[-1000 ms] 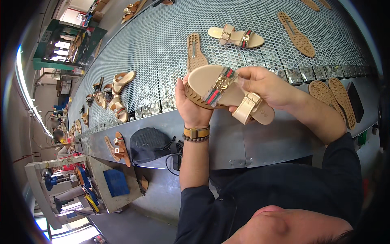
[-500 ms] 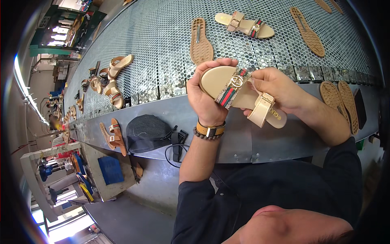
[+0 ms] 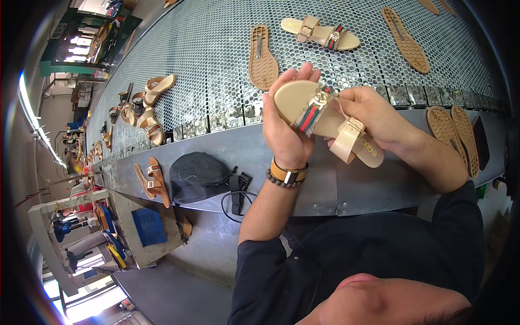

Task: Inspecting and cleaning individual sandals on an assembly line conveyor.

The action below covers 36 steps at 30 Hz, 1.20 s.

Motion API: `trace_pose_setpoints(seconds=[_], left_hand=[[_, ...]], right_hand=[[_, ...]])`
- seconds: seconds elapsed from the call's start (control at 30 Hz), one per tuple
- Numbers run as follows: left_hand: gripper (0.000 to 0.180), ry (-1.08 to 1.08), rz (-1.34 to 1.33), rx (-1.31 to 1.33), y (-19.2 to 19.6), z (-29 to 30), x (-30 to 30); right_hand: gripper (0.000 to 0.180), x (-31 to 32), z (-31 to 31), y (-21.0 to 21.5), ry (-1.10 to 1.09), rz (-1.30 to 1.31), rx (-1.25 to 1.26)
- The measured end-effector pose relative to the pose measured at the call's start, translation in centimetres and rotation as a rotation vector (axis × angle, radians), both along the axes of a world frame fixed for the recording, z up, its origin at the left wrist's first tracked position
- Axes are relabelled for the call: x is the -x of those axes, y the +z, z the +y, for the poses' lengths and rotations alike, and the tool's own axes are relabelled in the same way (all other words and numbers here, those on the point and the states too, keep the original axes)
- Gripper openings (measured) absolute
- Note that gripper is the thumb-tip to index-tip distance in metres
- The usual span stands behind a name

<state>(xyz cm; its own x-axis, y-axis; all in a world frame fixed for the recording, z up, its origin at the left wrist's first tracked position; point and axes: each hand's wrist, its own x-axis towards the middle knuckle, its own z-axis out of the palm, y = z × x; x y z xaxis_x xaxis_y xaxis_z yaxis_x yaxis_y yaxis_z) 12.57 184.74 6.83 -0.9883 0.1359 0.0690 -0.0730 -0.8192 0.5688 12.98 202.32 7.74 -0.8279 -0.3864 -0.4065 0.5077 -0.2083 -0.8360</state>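
Note:
A beige slide sandal (image 3: 295, 100) is in both my hands above the metal edge of the belt, its toe up and to the left. It has a striped green-and-red strap with a round gold ornament, and a buckled strap nearer the heel. My left hand (image 3: 287, 132) cradles the toe end, fingers fairly straight behind the sole. My right hand (image 3: 374, 116) grips the sandal's side between the two straps, thumb on top. A thin clear strand shows by the right thumb. What the right fingertips touch underneath is hidden.
On the perforated metal belt (image 3: 216, 65) lie a matching sandal (image 3: 319, 33), tan soles (image 3: 264, 59) and several sandals (image 3: 151, 122) at the left. Along the steel ledge (image 3: 314, 189) are a black mesh bag (image 3: 197, 176), brown sandals (image 3: 157, 181) and a pair of soles (image 3: 455, 135).
My left hand has shifted slightly right and its fingers have straightened behind the toe. The sandal has tilted a little in my hands. Things on the belt have drifted slightly left.

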Motion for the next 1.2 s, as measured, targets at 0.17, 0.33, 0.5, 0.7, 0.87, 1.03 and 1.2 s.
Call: trace_pose_setpoints(seconds=[0.17,0.33,0.5,0.7,0.87,1.03,1.2], left_hand=[[0.043,0.134,0.126,0.424,-2.0,1.1,-0.7],[0.038,0.163,0.202,0.582,-1.6,1.6,-0.7],[0.037,0.101,0.174,0.421,-1.4,1.0,0.5],[0.039,0.068,0.157,0.43,-0.9,0.5,0.9],[0.036,0.033,0.166,0.465,-0.8,1.0,0.7],[0.026,0.01,0.259,0.743,-1.3,0.3,1.1],[0.026,-0.015,0.213,0.655,-1.1,0.5,1.5]], right_hand=[[0.03,0.0,0.3,0.3,-0.086,0.055,0.01],[0.032,-0.2,1.0,0.9,-0.034,0.238,-0.208],[0.029,0.1,2.1,1.8,0.005,0.383,-0.379],[0.029,-0.8,2.6,3.4,0.044,0.588,-0.694],[0.023,-1.0,3.6,3.1,0.044,0.631,-0.681],[0.027,-0.6,4.6,3.8,0.143,0.671,-0.781],[0.03,2.0,6.9,2.6,0.332,0.472,-0.549]])
